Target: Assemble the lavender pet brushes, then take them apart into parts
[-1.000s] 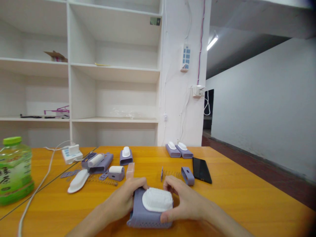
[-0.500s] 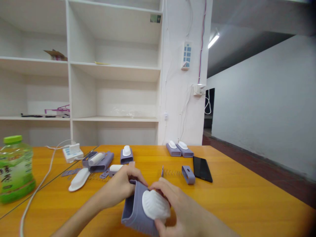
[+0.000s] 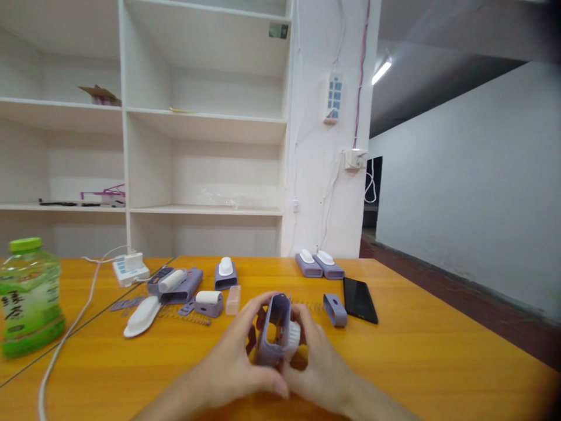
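Between my hands is a hollow purple plastic housing, its open end turned towards me, so that I see through it to the table. A white ribbed oval piece sits on its right side. My left hand is wrapped round the left side, fingers at the top and thumb below. My right hand grips from the right, its fingers over the white piece and its thumb near the lower edge. The right fingertips are partly hidden. Behind the hands lie a thin coil spring and a small purple cap.
Left on the table are purple housings, a white oval cover, springs and a pinkish clear block. A phone lies right. Two assembled units stand at the back. A green-lidded jar and white cable are far left.
The housing has turned from lying slanted, white ribbed piece facing up, to open end towards me. My left hand has come back from near the pinkish block and now wraps the housing's left side.
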The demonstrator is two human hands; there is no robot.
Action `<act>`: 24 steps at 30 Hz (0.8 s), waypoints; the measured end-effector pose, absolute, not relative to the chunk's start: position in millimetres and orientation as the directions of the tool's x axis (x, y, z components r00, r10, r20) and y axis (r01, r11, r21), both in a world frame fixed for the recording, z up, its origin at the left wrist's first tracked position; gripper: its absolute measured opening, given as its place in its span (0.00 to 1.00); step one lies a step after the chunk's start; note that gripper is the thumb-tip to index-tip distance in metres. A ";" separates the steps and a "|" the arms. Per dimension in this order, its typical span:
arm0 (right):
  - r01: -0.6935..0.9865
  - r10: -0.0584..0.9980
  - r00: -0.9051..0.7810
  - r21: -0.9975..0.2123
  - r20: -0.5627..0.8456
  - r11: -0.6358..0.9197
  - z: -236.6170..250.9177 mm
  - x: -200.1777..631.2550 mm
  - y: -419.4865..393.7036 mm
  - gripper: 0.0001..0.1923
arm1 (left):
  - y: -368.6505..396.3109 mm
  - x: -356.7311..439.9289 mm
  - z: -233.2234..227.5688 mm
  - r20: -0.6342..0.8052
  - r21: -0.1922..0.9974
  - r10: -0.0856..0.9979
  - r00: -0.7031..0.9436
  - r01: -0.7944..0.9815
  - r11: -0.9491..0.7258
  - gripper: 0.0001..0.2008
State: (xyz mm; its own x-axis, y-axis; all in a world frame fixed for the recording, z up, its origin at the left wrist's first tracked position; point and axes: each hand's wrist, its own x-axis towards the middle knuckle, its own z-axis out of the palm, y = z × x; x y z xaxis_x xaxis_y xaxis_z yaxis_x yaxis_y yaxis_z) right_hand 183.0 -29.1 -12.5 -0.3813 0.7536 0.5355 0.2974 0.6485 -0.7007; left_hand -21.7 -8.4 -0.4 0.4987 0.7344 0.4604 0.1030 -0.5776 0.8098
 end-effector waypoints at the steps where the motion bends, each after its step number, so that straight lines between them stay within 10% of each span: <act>1: 0.275 0.745 -0.399 -0.705 0.535 0.654 -11.3 183.6 -29.6 0.29 | -10.6 -21.7 -1.4 0.477 0.745 0.713 0.514 0.195 -0.638 0.57; 10: 0.256 0.704 -0.453 -0.676 0.547 0.691 -16.6 188.0 -25.4 0.31 | -12.4 -21.0 6.2 0.462 0.446 0.663 0.589 0.493 -0.748 0.43; 24: 0.300 0.647 -0.457 -0.579 0.610 0.758 -16.9 193.5 -21.6 0.34 | -20.3 -13.6 4.7 0.469 0.674 0.682 0.562 0.271 -0.687 0.39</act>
